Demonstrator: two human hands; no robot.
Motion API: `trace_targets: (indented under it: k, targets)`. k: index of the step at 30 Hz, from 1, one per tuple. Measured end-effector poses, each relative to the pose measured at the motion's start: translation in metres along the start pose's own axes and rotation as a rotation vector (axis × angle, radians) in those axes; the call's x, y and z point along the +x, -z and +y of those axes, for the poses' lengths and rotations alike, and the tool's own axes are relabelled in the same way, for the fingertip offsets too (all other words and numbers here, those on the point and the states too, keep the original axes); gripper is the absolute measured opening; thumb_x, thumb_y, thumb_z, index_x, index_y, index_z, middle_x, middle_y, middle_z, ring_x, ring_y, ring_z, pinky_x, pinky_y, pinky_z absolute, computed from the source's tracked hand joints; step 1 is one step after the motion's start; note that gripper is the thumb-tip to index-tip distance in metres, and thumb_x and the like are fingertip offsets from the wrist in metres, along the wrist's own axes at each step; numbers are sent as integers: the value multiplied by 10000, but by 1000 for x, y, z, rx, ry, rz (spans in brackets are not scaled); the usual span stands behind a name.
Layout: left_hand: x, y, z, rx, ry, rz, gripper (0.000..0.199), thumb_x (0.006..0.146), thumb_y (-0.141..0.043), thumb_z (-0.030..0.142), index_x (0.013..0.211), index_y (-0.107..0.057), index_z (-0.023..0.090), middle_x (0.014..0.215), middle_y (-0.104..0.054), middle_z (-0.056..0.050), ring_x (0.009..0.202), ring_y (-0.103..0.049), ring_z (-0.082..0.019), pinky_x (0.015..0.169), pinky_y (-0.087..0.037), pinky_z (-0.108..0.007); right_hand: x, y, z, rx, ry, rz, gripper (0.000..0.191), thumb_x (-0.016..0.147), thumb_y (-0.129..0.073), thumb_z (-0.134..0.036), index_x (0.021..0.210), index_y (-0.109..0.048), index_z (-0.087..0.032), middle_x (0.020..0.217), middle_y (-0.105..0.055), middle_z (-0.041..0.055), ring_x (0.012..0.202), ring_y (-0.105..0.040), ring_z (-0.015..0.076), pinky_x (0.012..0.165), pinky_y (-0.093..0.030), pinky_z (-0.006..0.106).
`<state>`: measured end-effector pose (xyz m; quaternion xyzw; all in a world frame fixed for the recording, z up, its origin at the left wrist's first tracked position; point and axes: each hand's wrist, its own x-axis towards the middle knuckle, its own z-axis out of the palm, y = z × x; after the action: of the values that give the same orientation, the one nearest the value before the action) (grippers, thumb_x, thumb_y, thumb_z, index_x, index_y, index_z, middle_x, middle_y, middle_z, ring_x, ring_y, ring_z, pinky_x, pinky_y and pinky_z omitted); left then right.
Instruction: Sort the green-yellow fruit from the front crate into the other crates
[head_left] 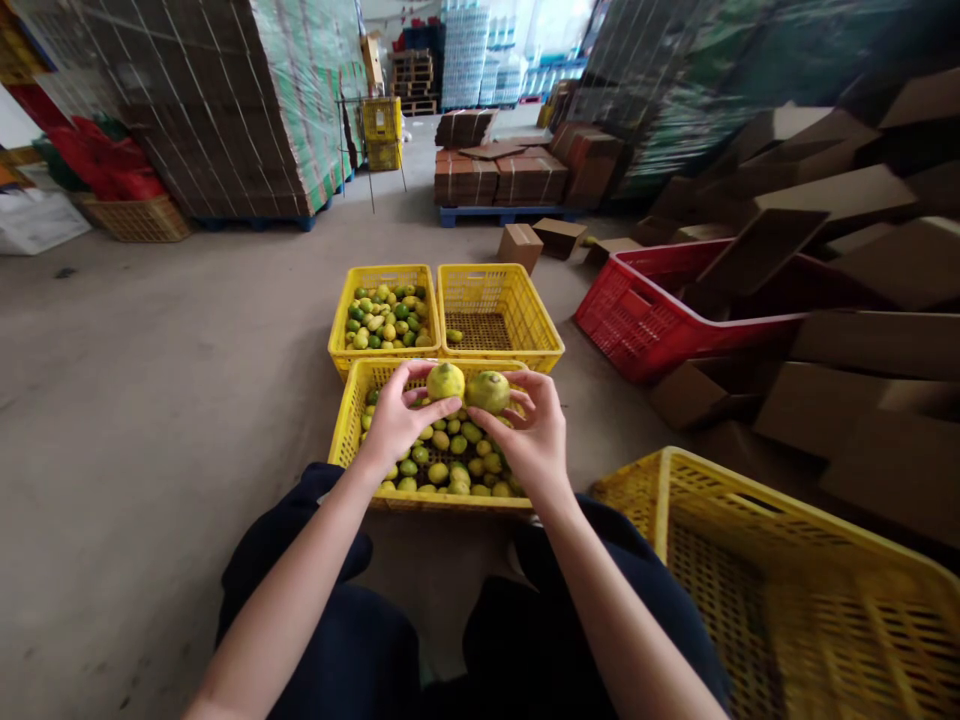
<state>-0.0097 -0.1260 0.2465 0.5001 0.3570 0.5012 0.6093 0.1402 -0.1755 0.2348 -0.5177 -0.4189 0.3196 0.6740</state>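
Now a round yellow-green citrus fruit (pixel 446 382) is pinched in the left hand (pixel 403 410), held at the fingertips with the thumb set along its lower side. A duller, olive-green citrus fruit (pixel 488 392) is gripped likewise by the right hand (pixel 534 430), its right side backed by the fingers. Both fruits are raised side by side above the near yellow perforated plastic crate (pixel 457 503); whether they touch cannot be told.

Both forearms are stretched forward and angled inward over that crate, the thumbs turned toward each other. Part of its back rim and of the loose green and yellow fruit (pixel 459 478) inside it is covered by the hands.

Behind the near crate, on the left, a second yellow plastic crate (pixel 384 354) is filled with green and yellow fruit. Beside that, also behind the near crate, a third yellow crate (pixel 525 320) is seen with its floor mostly bare and yellow-green fruit at its left front corner. To the right of the near crate, a larger-looking yellow crate (pixel 750 500) is placed, and farther back a red plastic crate (pixel 637 320) is surrounded by piled brown cardboard boxes (pixel 825 420).
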Motion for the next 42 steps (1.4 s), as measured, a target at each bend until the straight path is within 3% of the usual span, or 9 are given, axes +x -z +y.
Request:
trace_targets:
  k: [4,7,11,14,18,25,36,39,42]
  targets:
    - [0,1,8,-229,214,-49,360,708,-720,220,1048,-608,182,1081,-650,-61,947,-646,-190,854,-524,-326,3,2,-4,234,-251,-78,283,640,-716,-289,881,-574,-253,904,-661,-12,778,-616,176,699,-496,302]
    - [0,3,11,-402,342,-103,404,741,-591,253,1137,-582,174,992,-681,-80,820,-677,-194,705,-548,-298,6,3,-9,399,-424,-157,253,676,-571,-341,897,-606,-224,856,-683,21,687,-610,190,568,-469,296]
    - [0,1,6,-470,332,-181,364,802,-523,356,1103,-596,165,809,-679,-55,493,-587,-108,394,-394,-183,5,-2,-12,496,-550,-227,345,710,-522,-390,977,-632,-203,784,-680,30,438,-470,116,367,-297,241]
    - [-2,-5,1,-548,349,-192,274,838,-508,411,920,-608,170,666,-616,-2,366,-465,-59,327,-315,-168,4,-6,-9,599,-590,-260,312,726,-561,-414,918,-654,-186,701,-648,22,397,-422,93,336,-280,229]
    - [-6,-12,-2,-746,433,-105,230,855,-483,350,778,-598,167,598,-568,5,542,-583,-88,537,-511,-180,3,-8,-4,781,-616,-180,267,701,-593,-326,935,-651,-212,798,-673,21,642,-610,145,535,-497,236]
    - [-5,-17,-7,-843,362,71,253,823,-494,190,1018,-653,209,1006,-694,-11,970,-641,-109,807,-530,-179,1,-13,-3,995,-638,-168,198,747,-572,-305,917,-641,-229,852,-678,5,635,-590,113,449,-455,170]
    - [-1,-15,-12,-1086,346,141,148,877,-508,193,831,-639,141,793,-657,-6,752,-652,-72,736,-543,-158,-1,-19,6,1155,-699,-140,155,810,-548,-272,936,-597,-196,801,-684,23,600,-606,118,435,-470,172]
    - [4,-10,-24,-1017,370,154,135,852,-499,131,876,-631,137,798,-660,-9,764,-659,-74,774,-541,-166,1,-16,6,1158,-714,-89,165,807,-552,-269,948,-601,-198,807,-689,23,608,-613,120,439,-474,172]
    - [1,-7,-51,-748,485,101,126,842,-501,163,912,-606,166,802,-649,-3,748,-658,-71,829,-536,-202,4,-11,4,1172,-733,-9,158,817,-530,-264,938,-608,-197,787,-686,23,609,-612,118,452,-482,170]
